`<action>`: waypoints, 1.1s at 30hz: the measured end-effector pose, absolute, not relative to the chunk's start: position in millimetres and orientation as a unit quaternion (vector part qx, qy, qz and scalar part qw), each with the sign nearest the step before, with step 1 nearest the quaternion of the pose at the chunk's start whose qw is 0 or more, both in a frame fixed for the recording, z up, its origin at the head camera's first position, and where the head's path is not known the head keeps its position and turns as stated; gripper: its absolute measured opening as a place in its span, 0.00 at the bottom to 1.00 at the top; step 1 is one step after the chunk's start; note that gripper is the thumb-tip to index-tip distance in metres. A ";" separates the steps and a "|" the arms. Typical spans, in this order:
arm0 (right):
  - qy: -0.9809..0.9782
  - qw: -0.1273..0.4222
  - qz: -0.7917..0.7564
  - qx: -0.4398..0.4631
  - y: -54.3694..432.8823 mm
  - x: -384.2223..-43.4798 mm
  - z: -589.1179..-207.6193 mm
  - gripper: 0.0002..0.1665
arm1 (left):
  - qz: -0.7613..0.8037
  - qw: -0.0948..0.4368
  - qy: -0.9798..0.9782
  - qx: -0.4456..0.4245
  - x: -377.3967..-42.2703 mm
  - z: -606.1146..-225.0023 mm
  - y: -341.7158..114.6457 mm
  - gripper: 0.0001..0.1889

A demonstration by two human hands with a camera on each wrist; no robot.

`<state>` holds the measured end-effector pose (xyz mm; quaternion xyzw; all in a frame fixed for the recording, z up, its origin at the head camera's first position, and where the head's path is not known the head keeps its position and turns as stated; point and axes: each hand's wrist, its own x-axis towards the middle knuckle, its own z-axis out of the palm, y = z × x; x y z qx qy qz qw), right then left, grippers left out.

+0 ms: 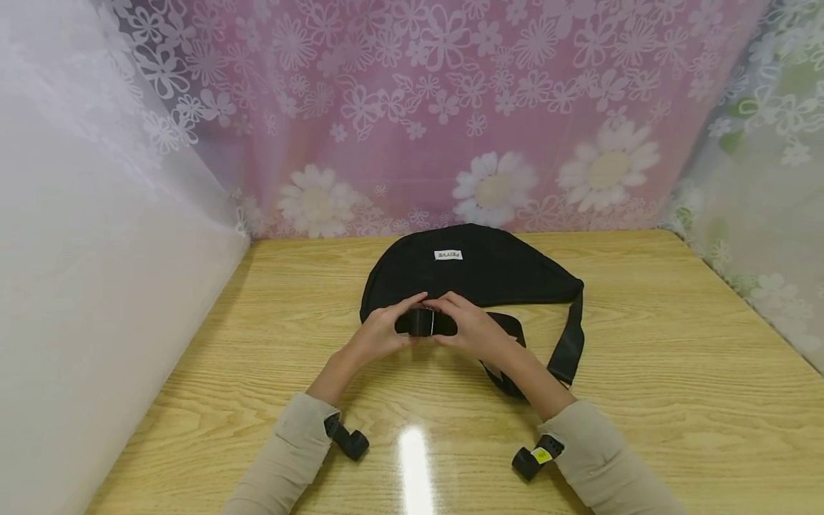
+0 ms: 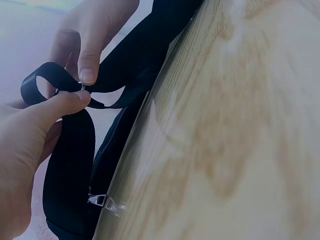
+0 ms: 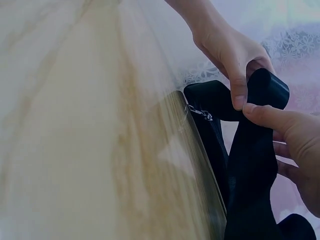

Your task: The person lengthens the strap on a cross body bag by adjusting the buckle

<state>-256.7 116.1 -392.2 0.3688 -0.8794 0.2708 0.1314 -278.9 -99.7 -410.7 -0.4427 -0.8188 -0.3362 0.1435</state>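
black webbing strap [image 1: 421,322]: flat, smooth, faintly glossy, its looped fold lay between the fingertips, long axis crosswise from hand to hand, neither hand plainly nearer. left hand [image 1: 380,333] and right hand [image 1: 475,332]: fingers curved, thumbs almost meeting, both pinched the strap near a small metal slider [image 2: 82,86]. black bag [image 1: 476,268]: half-moon, matte cloth, lay just beyond the fingers.

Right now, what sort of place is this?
Probably a curtained-off tabletop workspace: a light wood-grain table, a pink floral-printed curtain behind it, and a plain whitish sheet along the left.
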 end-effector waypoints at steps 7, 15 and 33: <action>-0.869 0.166 0.250 0.392 116.6 -258.3 -395.9 0.34 | -0.338 0.138 -0.815 -0.450 -278.6 -410.9 -99.7 0.39; -0.853 0.210 0.232 0.418 119.6 -260.9 -398.2 0.30 | -0.333 0.150 -0.808 -0.463 -280.7 -411.4 -98.2 0.38; -0.796 0.209 0.325 0.465 126.6 -269.2 -409.2 0.33 | -0.423 -0.067 -0.852 -0.302 -296.4 -402.9 -135.1 0.06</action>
